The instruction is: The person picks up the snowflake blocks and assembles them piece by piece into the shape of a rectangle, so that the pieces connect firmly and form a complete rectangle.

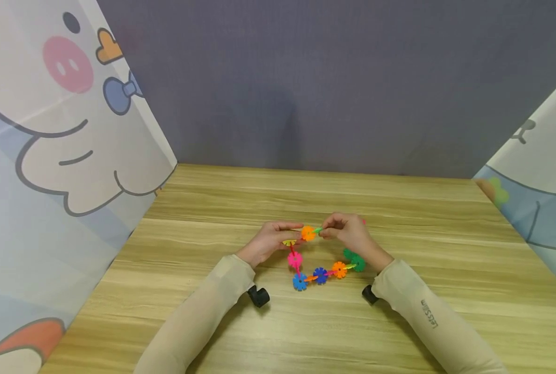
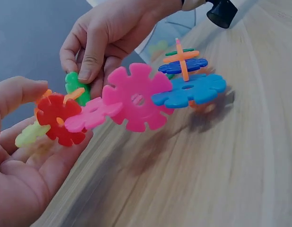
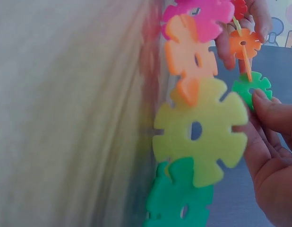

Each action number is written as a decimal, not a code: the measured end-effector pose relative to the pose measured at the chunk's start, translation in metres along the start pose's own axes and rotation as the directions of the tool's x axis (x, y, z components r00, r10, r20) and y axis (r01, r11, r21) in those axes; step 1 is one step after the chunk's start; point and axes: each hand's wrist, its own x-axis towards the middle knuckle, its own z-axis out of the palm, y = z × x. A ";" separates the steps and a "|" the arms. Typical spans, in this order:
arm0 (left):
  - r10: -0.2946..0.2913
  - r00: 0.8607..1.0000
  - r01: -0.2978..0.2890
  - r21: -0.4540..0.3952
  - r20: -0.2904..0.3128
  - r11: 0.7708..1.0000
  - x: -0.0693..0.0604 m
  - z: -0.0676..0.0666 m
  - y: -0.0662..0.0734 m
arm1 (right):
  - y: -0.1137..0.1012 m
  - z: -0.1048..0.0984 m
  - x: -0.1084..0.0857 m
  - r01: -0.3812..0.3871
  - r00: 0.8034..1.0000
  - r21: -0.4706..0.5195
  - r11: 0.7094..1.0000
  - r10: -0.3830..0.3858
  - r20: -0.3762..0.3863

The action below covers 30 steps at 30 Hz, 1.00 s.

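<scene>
A chain of colourful plastic snowflake discs (image 1: 300, 283), slotted edge to edge, curves between both hands just over the table. My left hand (image 1: 269, 242) holds its upper left part between thumb and fingers, near an orange disc (image 1: 308, 233), a yellow disc (image 2: 29, 136) and a red disc (image 2: 52, 113). Thumb and fingers of my right hand (image 1: 352, 232) pinch a light green disc (image 3: 240, 87) that joins the orange one. Pink, blue and orange discs run along the near side to a dark green disc (image 1: 358, 264) below the right hand.
The wood-grain table (image 1: 203, 208) spreads around the hands. A grey panel (image 1: 306, 83) stands at the back, with cartoon-printed panels (image 1: 21, 171) at both sides. Black mounts (image 1: 260, 297) hang under the wrists.
</scene>
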 end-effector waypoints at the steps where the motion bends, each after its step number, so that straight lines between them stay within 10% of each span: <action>1: 0.007 1.000 -0.007 0.008 0.007 1.000 0.000 0.000 0.000 | 0.000 0.000 0.000 -0.003 1.000 -0.001 1.000 0.003 0.009; 30: -0.024 0.999 0.022 0.040 0.041 0.999 -0.011 -0.015 -0.002 | 0.019 -0.054 -0.002 0.013 0.960 -0.190 0.982 0.041 0.278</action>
